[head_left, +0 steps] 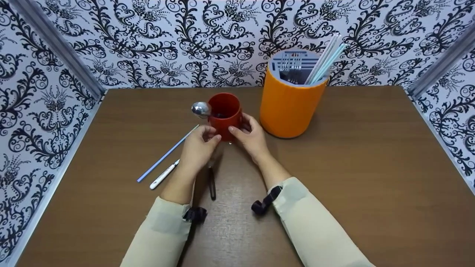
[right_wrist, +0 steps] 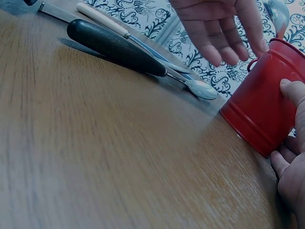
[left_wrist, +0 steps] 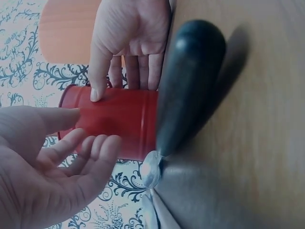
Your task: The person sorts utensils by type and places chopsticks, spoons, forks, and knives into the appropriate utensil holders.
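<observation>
Red round cup [head_left: 223, 125], ridged near base, upright on brown wooden table [head_left: 352, 167], left of orange cylindrical holder [head_left: 291, 109]. Right hand [head_left: 253, 140] grips cup's side, thumb on front. Left hand [head_left: 198, 148] half open beside cup, gripping nothing — contact unclear. Silver spoon bowl [head_left: 201, 109] juts over left rim.

A brown wood-grain tabletop [head_left: 371, 155] spreads out in front of me, hemmed in on three sides. The back wall [head_left: 148, 55] wears white paper covered in black curling scrolls and leafy flourishes, and the left wall [head_left: 33, 100] and right wall [head_left: 454, 89] carry the same pattern. Grey metal strips [head_left: 58, 46] stand in both rear corners, and pale trim [head_left: 58, 174] follows the table's side edges. Light leaves a soft, whitish sheen [head_left: 237, 226] on the wood toward the near middle.
</observation>
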The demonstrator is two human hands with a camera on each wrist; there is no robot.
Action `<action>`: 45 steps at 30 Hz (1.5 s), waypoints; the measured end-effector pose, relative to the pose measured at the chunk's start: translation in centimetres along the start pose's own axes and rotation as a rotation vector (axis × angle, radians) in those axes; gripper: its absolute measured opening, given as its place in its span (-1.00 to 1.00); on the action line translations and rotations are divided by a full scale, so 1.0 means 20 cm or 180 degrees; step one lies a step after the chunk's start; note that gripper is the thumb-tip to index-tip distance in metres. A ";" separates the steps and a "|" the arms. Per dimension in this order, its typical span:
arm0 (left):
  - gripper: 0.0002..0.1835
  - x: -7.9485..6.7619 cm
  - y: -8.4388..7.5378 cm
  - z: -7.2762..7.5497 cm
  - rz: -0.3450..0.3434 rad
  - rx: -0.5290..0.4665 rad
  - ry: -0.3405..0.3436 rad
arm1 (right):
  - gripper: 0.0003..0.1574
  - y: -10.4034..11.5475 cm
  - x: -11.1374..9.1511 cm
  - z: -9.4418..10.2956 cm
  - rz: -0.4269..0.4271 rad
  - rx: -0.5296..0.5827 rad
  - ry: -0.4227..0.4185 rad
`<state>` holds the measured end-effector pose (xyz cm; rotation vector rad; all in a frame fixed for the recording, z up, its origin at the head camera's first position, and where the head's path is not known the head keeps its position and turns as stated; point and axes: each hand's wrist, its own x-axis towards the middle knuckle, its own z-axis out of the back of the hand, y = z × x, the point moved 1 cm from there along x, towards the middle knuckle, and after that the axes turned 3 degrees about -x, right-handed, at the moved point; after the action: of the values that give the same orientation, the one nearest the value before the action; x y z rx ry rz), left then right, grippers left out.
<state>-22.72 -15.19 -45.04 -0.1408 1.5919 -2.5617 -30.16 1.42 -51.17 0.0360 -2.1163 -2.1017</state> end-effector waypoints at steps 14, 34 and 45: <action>-0.60 -0.05 0.02 0.03 0.0107 0.1138 0.0397 | -0.13 -0.01 0.00 0.00 0.0001 -0.0012 -0.0013; -0.55 -0.10 0.05 0.02 0.0412 0.1986 0.0888 | -0.15 -0.01 0.01 0.00 -0.0010 -0.0047 -0.0015; -0.86 -0.11 0.05 0.02 0.0289 0.2027 0.0911 | -0.16 -0.01 0.00 0.00 -0.0003 -0.0049 -0.0011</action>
<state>-20.52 -15.74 -45.78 0.3606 0.7388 -2.9580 -30.27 1.45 -51.29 0.0315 -2.1022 -2.1201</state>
